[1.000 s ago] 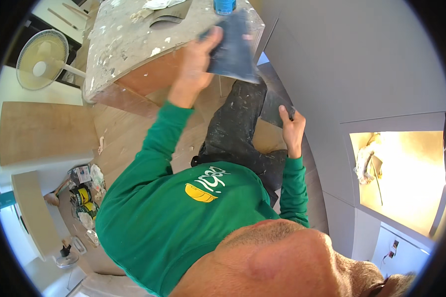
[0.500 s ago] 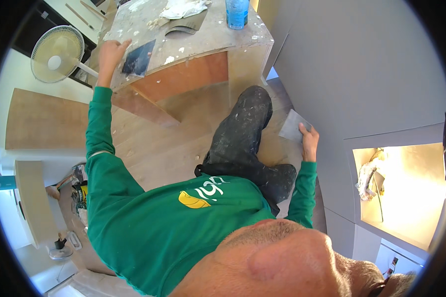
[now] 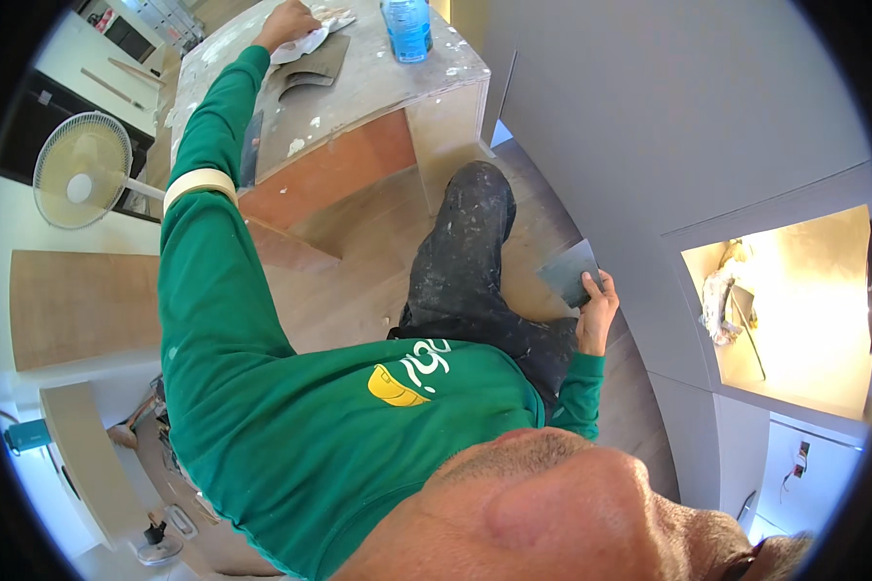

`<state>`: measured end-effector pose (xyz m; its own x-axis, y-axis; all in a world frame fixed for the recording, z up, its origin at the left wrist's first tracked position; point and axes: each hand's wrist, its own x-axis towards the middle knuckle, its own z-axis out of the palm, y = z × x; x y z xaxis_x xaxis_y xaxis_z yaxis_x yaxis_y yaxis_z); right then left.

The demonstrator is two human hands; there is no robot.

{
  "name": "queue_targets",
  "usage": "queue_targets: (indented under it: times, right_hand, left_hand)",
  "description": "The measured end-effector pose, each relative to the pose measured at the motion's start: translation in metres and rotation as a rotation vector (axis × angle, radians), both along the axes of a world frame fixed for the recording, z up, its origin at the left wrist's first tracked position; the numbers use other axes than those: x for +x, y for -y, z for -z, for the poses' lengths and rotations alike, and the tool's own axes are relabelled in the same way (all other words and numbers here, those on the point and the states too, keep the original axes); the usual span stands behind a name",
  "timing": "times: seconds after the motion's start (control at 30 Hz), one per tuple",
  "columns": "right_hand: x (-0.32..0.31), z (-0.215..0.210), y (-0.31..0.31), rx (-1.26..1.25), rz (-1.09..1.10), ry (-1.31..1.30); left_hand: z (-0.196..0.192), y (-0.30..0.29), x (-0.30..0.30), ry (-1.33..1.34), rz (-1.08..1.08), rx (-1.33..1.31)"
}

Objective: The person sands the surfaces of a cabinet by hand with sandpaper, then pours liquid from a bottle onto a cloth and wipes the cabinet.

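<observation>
Left hand (image 3: 283, 21) clenches white crumpled rag (image 3: 312, 31) on paint-spattered plywood bench (image 3: 378, 92); right hand (image 3: 594, 308) pinches grey flat scraper blade (image 3: 570, 272), best kept level.

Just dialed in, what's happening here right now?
A person in a green sweatshirt is working beside a grey wall. The left hand reaches up onto a paint-spattered wooden bench and rests on a white rag lying over a dark pad. The right hand holds a flat grey blade low by the wall. A blue bottle stands on the bench, a roll of tape sits on the left sleeve, and a fan stands off to the left.
</observation>
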<state>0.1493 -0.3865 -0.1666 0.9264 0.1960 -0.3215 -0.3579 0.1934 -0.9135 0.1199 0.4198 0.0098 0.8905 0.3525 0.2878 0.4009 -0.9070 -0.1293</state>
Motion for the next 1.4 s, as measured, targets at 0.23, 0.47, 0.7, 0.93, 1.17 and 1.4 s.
queue_targets:
  times: [0.23,0.47,0.7,0.93,1.17,1.4]
  right_hand:
    - [0.022,-0.036,-0.038,0.025,-0.040,0.187]
    - [0.044,-0.036,-0.073,0.197,-0.102,0.034]
    - [0.031,-0.058,-0.089,0.284,0.030,-0.030]
    - [-0.009,-0.146,-0.123,0.083,-0.261,0.345]
    - [-0.015,-0.067,-0.138,0.161,-0.286,0.167]
    - [-0.004,0.008,-0.166,-0.352,-0.153,0.294]
  left_hand:
    - [-0.141,0.068,-0.033,0.964,-0.170,-0.369]
    - [-0.233,0.202,-0.075,0.952,0.297,-0.273]
    - [-0.187,0.407,-0.057,0.574,0.389,-0.904]
    - [-0.070,0.445,-0.035,0.132,0.318,-1.455]
    - [0.011,0.422,-0.044,0.313,0.240,-1.587]
    - [-0.019,0.372,-0.091,0.642,0.305,-1.191]
